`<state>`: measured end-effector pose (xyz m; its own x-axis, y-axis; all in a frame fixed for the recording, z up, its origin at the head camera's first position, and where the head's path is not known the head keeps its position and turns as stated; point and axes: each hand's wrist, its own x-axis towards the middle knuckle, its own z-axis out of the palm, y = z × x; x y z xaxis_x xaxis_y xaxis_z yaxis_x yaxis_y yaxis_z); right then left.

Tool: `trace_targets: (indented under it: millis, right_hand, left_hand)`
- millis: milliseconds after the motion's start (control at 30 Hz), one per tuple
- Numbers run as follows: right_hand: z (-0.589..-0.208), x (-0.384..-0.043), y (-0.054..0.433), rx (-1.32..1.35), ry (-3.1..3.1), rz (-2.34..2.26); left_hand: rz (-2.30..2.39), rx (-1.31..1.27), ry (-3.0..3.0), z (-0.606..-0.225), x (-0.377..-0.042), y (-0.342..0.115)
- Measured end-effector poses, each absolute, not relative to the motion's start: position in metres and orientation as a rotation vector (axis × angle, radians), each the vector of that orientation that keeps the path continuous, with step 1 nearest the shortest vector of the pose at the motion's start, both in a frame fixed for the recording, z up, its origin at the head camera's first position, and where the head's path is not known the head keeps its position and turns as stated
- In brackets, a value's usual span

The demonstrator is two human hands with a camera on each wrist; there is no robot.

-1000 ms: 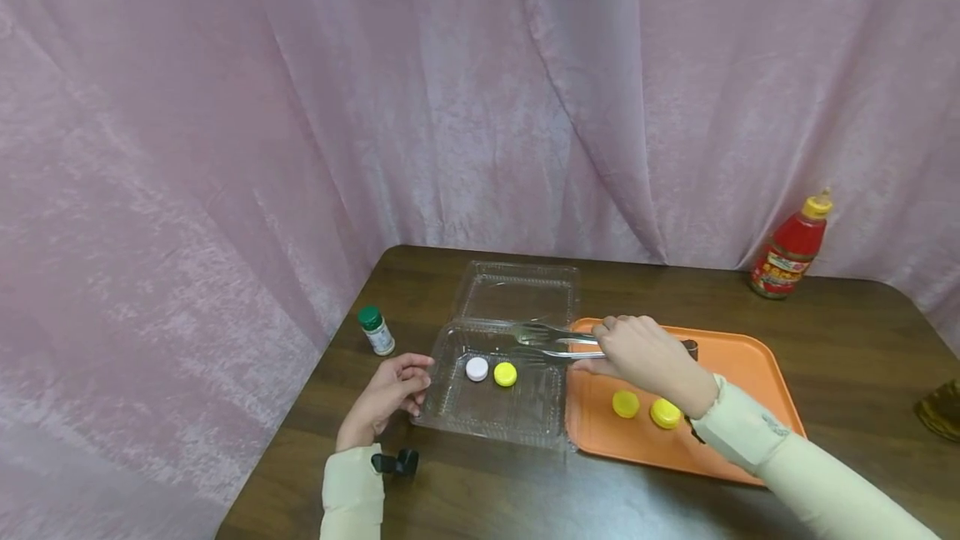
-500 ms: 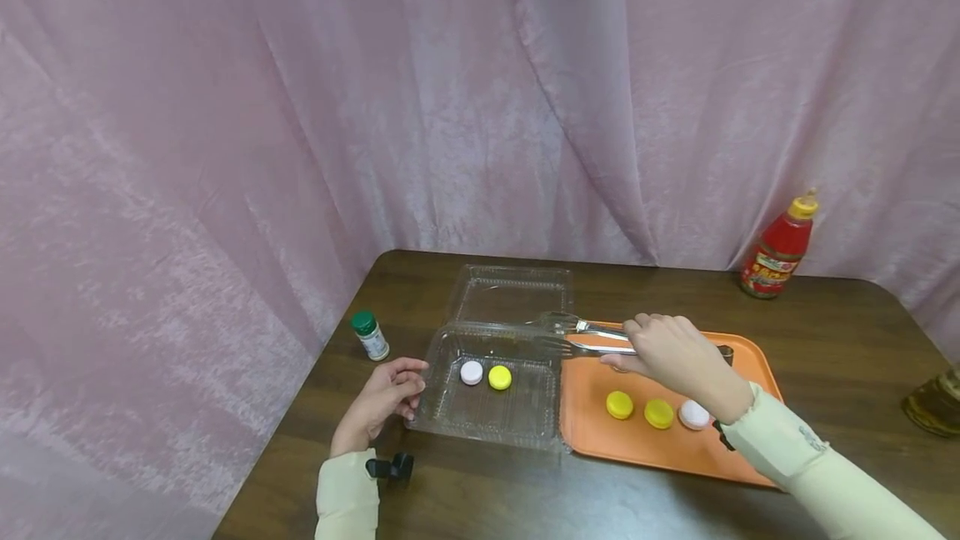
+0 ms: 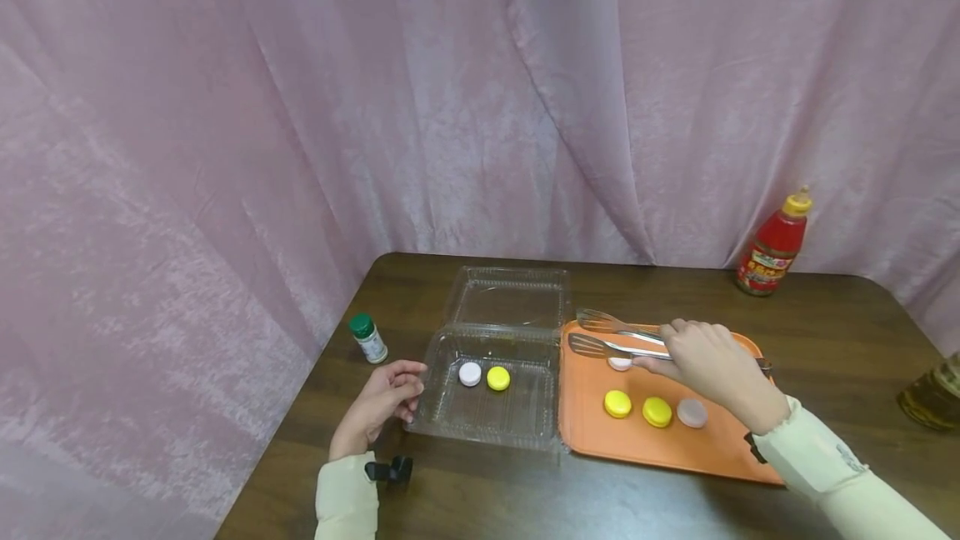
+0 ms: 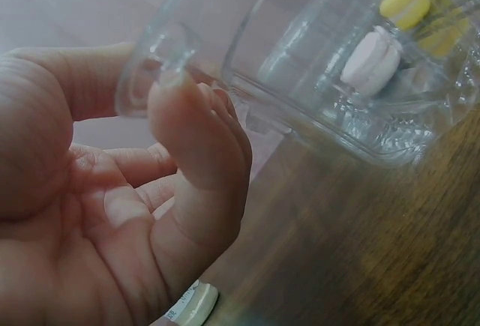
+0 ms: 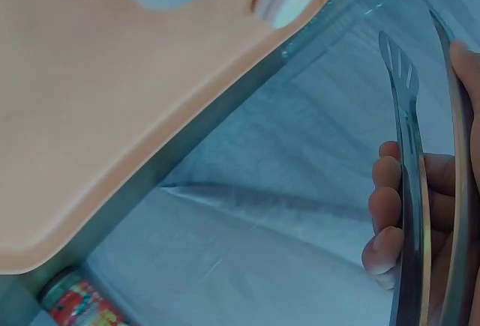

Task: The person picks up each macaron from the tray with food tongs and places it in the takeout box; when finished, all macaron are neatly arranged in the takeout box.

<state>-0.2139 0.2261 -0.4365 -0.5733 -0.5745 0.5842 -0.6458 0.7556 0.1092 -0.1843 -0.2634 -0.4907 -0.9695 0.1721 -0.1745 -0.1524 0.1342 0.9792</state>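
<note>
On a dark wooden counter point(image 3: 480, 486) before a pink curtain point(image 3: 337, 65), a person's left grip point(image 3: 382, 398) pinches the left rim of a clear plastic container point(image 3: 525, 415), its lid point(image 3: 513, 298) folded back behind it. Inside, near each other, lie 1 white round point(image 3: 470, 374) and 1 yellow round point(image 3: 498, 378), resembling macarons. Just to the right, an orange tray point(image 3: 622, 448) carries 2 yellow rounds point(image 3: 657, 412), a greyish-white round point(image 3: 692, 413) beside them, and a half-hidden white round point(image 3: 619, 364) beneath metal tongs point(image 3: 588, 346). The right grip point(image 3: 708, 361) is wrapped around these tongs, whose slotted ends stand apart with nothing between them. A green-capped bottle point(image 3: 369, 338) stands at left, a red sauce bottle point(image 3: 775, 244) at far right. The step in hand appears to be fetching a piece from the tray; the next move seems to call for lowering the parted ends around 1 round and squeezing gently, while the left grip steadies the container
</note>
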Motion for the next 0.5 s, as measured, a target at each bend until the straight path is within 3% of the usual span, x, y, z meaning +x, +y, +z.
trace_targets:
  millis: [500]
  right_hand:
    - [-0.445, -0.202, 0.254, 0.812, -2.528, 0.085]
  left_hand:
    - [1.923, 0.006, 2.165, -0.489, -0.183, -0.262]
